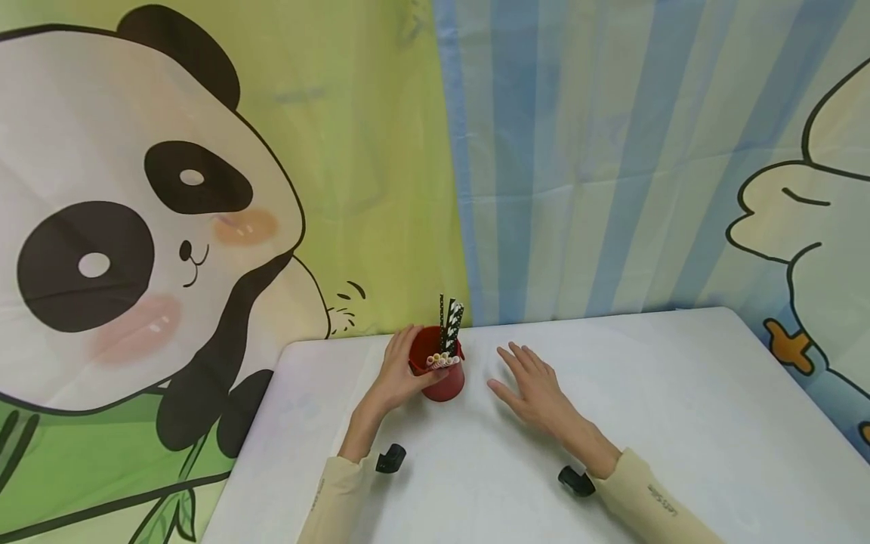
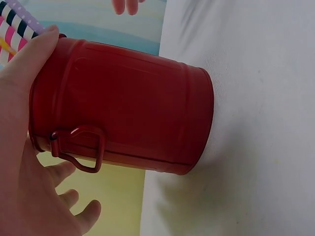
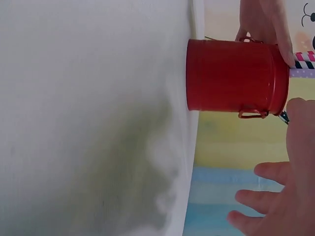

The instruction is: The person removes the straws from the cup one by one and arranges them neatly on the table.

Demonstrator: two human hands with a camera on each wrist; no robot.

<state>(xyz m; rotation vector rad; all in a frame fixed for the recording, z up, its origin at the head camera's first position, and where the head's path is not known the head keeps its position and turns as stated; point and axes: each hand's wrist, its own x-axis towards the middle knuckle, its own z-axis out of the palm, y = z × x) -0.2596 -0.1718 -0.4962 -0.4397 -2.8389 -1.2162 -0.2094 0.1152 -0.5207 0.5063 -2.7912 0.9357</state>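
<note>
A red metal bucket [image 1: 445, 388] with small side handles stands on the white table and holds paper straws [image 1: 453, 326]. Some straws are black with white dots; shorter ones show pale round ends at the front rim. My left hand [image 1: 396, 376] grips the bucket's upper rim, thumb on the near side and the other fingers around the far left. In the left wrist view pink-striped, black-striped and lilac dotted straws [image 2: 19, 22] poke out past the thumb. To the bucket's right, my right hand [image 1: 539, 391] hovers with spread fingers, holding nothing.
The white table [image 1: 680, 423] extends on both sides of the bucket. Right behind its far edge hangs a printed curtain [image 1: 381, 151] with a panda and blue stripes. A black wrist camera [image 1: 390, 459] sits by the left sleeve, another [image 1: 576, 481] by the right.
</note>
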